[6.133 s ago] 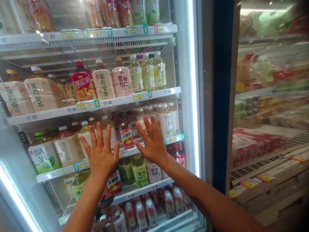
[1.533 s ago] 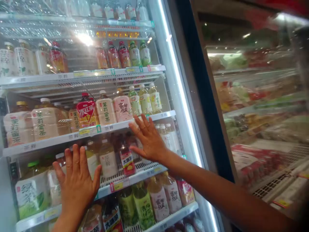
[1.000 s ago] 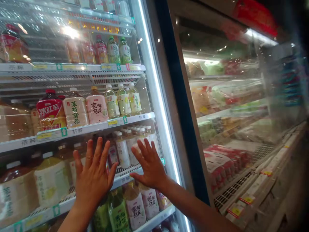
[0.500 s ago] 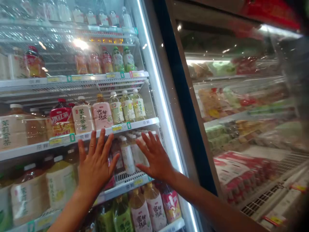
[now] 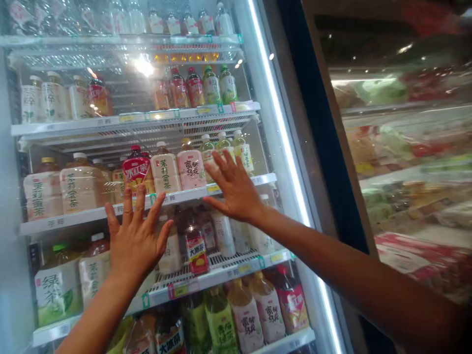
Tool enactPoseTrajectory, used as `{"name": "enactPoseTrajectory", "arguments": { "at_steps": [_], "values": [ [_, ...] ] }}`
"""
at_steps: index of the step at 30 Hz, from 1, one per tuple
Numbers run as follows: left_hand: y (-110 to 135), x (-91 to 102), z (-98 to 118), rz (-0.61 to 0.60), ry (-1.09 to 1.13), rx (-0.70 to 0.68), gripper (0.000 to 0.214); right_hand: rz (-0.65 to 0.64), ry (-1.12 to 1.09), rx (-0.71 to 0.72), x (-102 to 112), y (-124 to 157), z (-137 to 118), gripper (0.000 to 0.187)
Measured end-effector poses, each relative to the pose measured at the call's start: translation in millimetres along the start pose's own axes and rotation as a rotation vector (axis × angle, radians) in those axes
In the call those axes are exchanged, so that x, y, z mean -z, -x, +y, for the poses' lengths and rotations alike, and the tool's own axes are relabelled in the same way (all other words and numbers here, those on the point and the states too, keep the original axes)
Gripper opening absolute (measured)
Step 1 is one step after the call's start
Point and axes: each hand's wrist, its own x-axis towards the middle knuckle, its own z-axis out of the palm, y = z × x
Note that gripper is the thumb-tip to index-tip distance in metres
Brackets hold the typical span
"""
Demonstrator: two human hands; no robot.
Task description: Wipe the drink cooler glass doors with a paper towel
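Observation:
My left hand [image 5: 134, 241] is open, palm forward with fingers spread, before the shelves of a drinks fridge. Its fingertips overlap the shelf edge [image 5: 88, 216] below a red-labelled bottle [image 5: 135, 169]. Higher and to the right, my right hand [image 5: 236, 189] is also open and holds nothing. It partly covers small pale-green bottles [image 5: 243, 150] beside a pink-labelled bottle [image 5: 191, 167]. Reflections suggest glass between hands and bottles; whether either palm touches it I cannot tell. Under the hands stands a small dark bottle with a red label [image 5: 197, 250].
A bright light strip [image 5: 280, 105] runs down the fridge's right side, next to a dark frame [image 5: 317, 123]. Beyond it, a second chiller [image 5: 413, 191] holds blurred packaged food. Large green-labelled bottles [image 5: 57, 290] stand at the lower left.
The view has swung left, so the fridge's left side now shows. My right hand has risen from the lower shelf's bottles to the middle shelf; both hands stay spread.

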Motion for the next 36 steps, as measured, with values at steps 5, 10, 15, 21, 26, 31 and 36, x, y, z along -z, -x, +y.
{"name": "enactPoseTrajectory", "arguments": {
  "at_steps": [5,10,15,21,26,31,36],
  "values": [
    [5,10.5,-33,0.015,-0.075,0.016,0.072,-0.016,-0.069,0.090,-14,-27,-47,0.102],
    [14,17.3,-67,0.006,-0.085,0.001,0.073,-0.124,-0.064,0.252,-26,-47,-99,0.093],
    [27,24.6,-97,0.015,-0.106,0.040,0.071,-0.055,-0.042,0.090,-40,-89,-123,0.091],
    [45,35.2,-135,-0.005,-0.132,0.012,0.075,-0.114,-0.046,0.450,-54,-90,-169,0.096],
    [46,43.6,-162,-0.020,-0.141,0.127,0.071,-0.068,0.013,0.212,-59,-154,-170,0.091],
    [68,46.3,-181,-0.032,-0.124,0.165,0.071,-0.110,-0.088,0.502,-68,-114,-212,0.099],
    [83,50.4,-191,-0.046,-0.102,0.180,0.069,-0.067,-0.087,0.368,-76,-143,-213,0.088]
  ]
}}
